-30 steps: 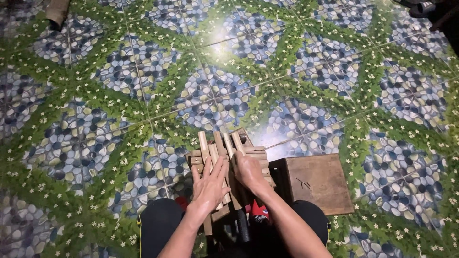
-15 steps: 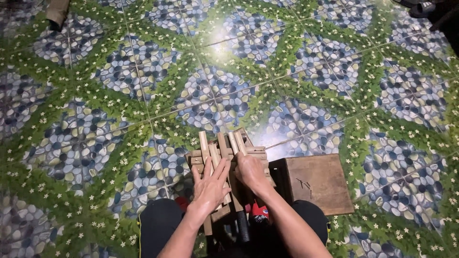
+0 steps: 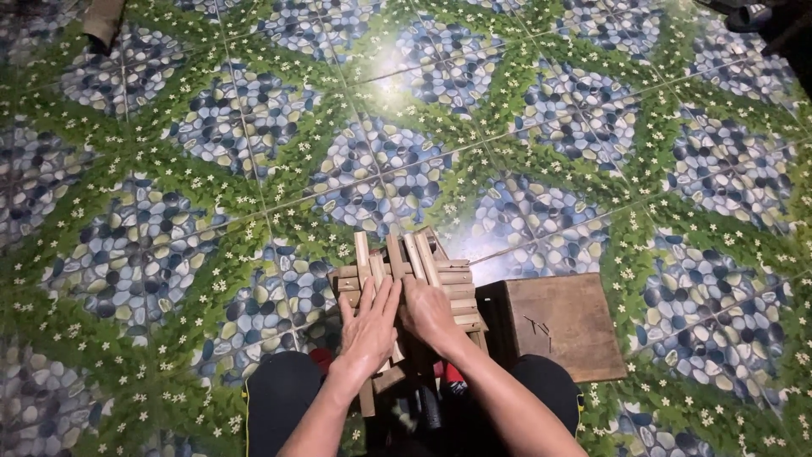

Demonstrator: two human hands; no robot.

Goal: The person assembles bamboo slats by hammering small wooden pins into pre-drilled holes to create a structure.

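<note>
Down in the head view, both hands rest on a small wooden slat frame (image 3: 406, 279) that sits low in the picture, just ahead of the person's knees and above the patterned tile floor (image 3: 211, 127). The left hand (image 3: 370, 326) lies flat with its fingers spread and straight, palm pressing on the upright slats; it is open, laid on rather than wrapped around anything. The right hand (image 3: 429, 311) is beside it, touching or nearly touching, its fingers curled over the slats near the middle of the frame, so it looks to be gripping one of them, though which slat is hard to tell.

I judge the pressing palm is there to keep the loose pieces lying flush while the other hand holds or shifts one, since the slats are stacked crosswise and would slide easily.

As for direction: several long slats run away from the person, their long axis pointing up the picture and leaning slightly left at the far ends, which stick out past the rest. Under them shorter slats lie crosswise, left to right, stacked in a neat ladder on the right side.

Just right of the frame, touching or nearly so, sits a dark brown wooden stool (image 3: 554, 326) with a flat square top. Something red (image 3: 452, 377) shows beneath the frame between the knees, too hidden to identify.
</note>
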